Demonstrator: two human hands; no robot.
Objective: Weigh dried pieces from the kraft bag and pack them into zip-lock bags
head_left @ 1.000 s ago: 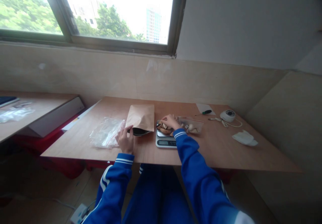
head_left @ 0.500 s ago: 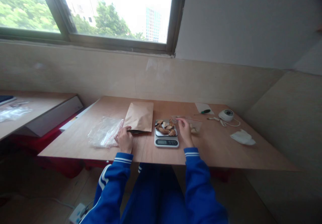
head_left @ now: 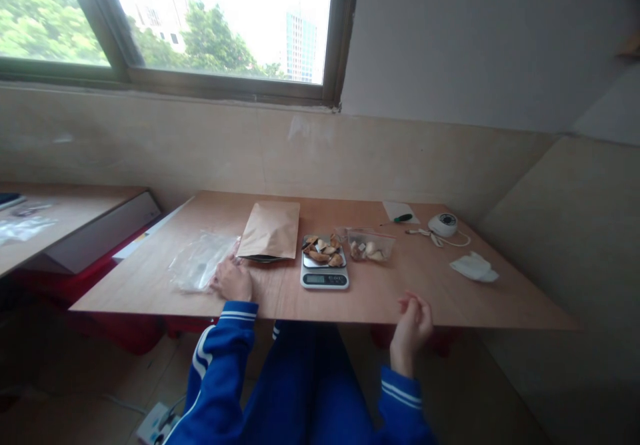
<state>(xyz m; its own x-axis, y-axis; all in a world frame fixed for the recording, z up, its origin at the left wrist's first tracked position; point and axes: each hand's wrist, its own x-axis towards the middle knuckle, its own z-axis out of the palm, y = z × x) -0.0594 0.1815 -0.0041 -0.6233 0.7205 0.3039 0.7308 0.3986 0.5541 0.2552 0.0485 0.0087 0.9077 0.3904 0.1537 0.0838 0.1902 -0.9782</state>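
My left hand (head_left: 233, 280) rests on the right edge of several clear plastic bags (head_left: 197, 265), its fingers spread over the film. Just beyond it lies a brown paper pouch (head_left: 273, 228), its mouth facing me and slightly parted. Dried brown mushroom-like pieces (head_left: 324, 252) are heaped on the plate of a white digital scale (head_left: 325, 283); the display is too small to read. Right of the scale sits a zip bag (head_left: 373, 248) with pale pieces inside. My right hand (head_left: 413, 325) hovers at the table's front edge, fingers loosely bent and apart, with nothing seen in them.
At the back right are a green-handled screwdriver (head_left: 403, 218) on white paper (head_left: 395, 210) and a white dome camera (head_left: 443, 224) with its cable. A crumpled white cloth or tissue (head_left: 474, 268) lies nearer. Another table (head_left: 100, 198) stands to the left.
My right hand has left the zip bag beside the scale and drawn back toward me, to the right. My left hand has shifted slightly left, off the pouch's mouth onto the plastic bags.
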